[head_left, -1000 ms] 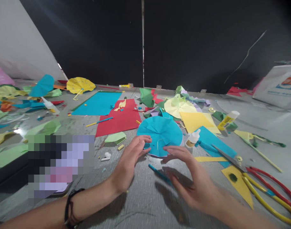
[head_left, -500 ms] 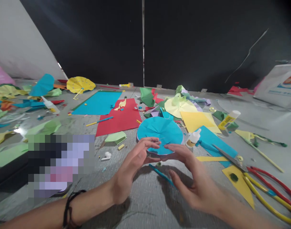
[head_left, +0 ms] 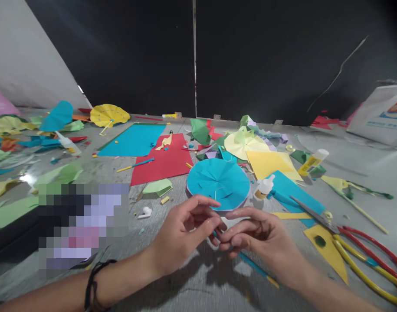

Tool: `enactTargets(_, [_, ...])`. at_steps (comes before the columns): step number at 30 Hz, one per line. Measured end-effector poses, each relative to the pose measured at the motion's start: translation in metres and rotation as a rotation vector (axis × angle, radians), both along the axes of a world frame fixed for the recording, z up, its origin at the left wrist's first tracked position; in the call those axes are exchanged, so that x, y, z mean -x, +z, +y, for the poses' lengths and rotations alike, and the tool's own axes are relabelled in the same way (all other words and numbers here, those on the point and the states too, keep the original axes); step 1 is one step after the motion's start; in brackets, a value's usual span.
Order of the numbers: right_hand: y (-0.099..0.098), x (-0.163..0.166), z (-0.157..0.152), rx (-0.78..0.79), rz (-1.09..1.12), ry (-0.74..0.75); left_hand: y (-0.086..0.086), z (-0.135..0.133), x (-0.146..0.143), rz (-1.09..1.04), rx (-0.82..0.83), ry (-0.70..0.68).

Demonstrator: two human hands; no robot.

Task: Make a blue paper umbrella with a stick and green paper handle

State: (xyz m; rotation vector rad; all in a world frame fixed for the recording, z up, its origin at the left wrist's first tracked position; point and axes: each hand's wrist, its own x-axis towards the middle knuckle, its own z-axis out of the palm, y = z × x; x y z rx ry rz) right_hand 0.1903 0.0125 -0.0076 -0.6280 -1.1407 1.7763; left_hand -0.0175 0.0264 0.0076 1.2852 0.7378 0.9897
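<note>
My left hand [head_left: 187, 236] and my right hand [head_left: 261, 240] meet at the fingertips just in front of a round blue pleated paper disc [head_left: 218, 177]. Both hands have curled, closed fingers, and whether anything small sits between them is hidden. Beneath them, a thin blue stick with a yellow end [head_left: 257, 265] slants across the table, partly covered by my fingers. The disc lies flat, with a bent thin strip near its front edge. A small white glue bottle [head_left: 264, 188] stands right of the disc, close to my right hand.
Large scissors [head_left: 331, 227] with red and yellow handles lie at the right, over blue and yellow paper. A glue stick [head_left: 313, 162] stands behind them. Red paper [head_left: 165, 162], a white earbud [head_left: 145, 212] and a blurred-out phone-like object [head_left: 87, 229] are on the left. A dark panel [head_left: 120, 56] rises behind.
My hands were apart with fingers spread over the disc's front edge. They have come together lower down, fingers curling, uncovering more of the disc and the stick's yellow end.
</note>
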Motion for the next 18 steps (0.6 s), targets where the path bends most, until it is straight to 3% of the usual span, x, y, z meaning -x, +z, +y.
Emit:
enactTargets(14, [0.0054, 0.0063, -0.0087, 0.014, -0.015, 0.025, -0.0026, -0.0011, 0.005, -0.009, 0.011, -0.253])
enactTargets(18, [0.0068, 0.007, -0.0096, -0.047, -0.032, -0.01, -0.002, -0.0002, 0.0059, 0.022, -0.031, -0.278])
